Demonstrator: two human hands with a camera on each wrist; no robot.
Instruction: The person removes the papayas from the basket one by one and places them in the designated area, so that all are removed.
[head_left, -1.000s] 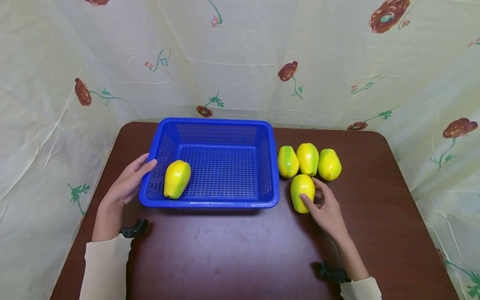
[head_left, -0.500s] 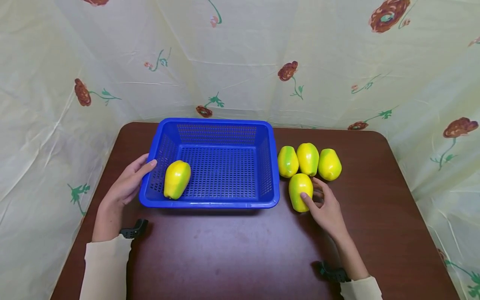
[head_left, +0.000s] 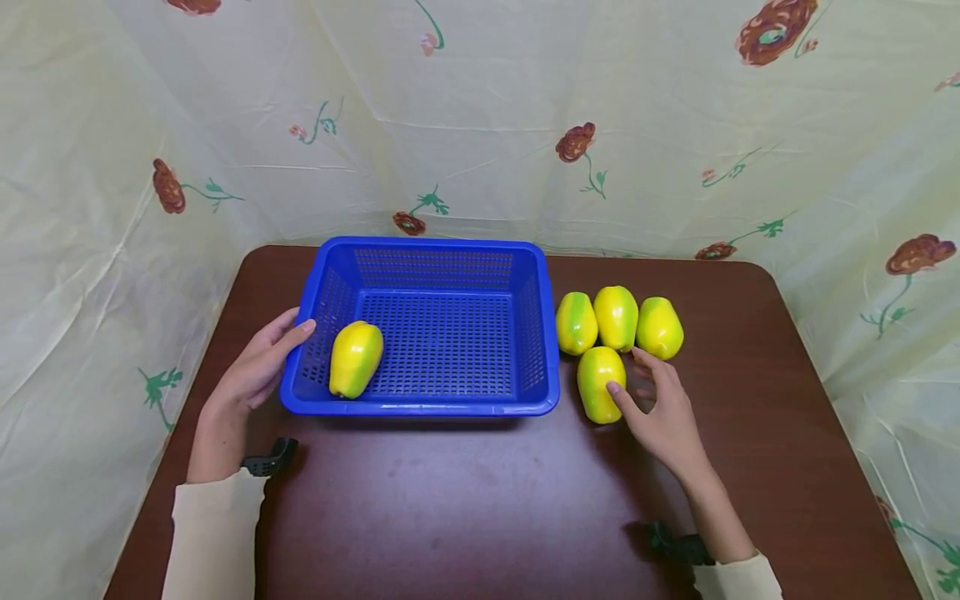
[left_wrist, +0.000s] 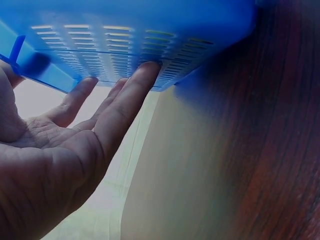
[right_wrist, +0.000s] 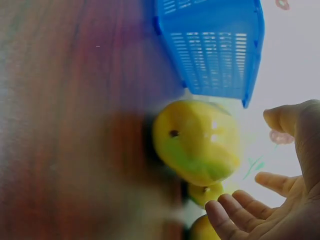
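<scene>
In the head view my left hand [head_left: 258, 362] holds the left rim of a blue plastic basket [head_left: 420, 409], thumb on the rim and fingers under it against the slotted outer wall [left_wrist: 115, 42]. One yellow-green papaya-like fruit [head_left: 356, 360] lies inside the basket at its left. Right of the basket, another such fruit [head_left: 600, 385] lies on the table in front of three more. My right hand [head_left: 663, 417] is beside that front fruit, thumb and fingers spread; in the right wrist view, the hand [right_wrist: 280, 200] stands apart from the fruit [right_wrist: 197, 142].
Three similar fruits, left [head_left: 576, 323], middle [head_left: 617, 318] and right [head_left: 660, 328], form a row behind the front one. The brown table [head_left: 450, 508] has a floral curtain [head_left: 480, 125] behind it and at both sides. Dark bands [head_left: 272, 458] circle both wrists.
The front fruit has shifted slightly left and back. My right hand has since let go of it and drawn a little to the right. My left hand and the basket have stayed nearly still.
</scene>
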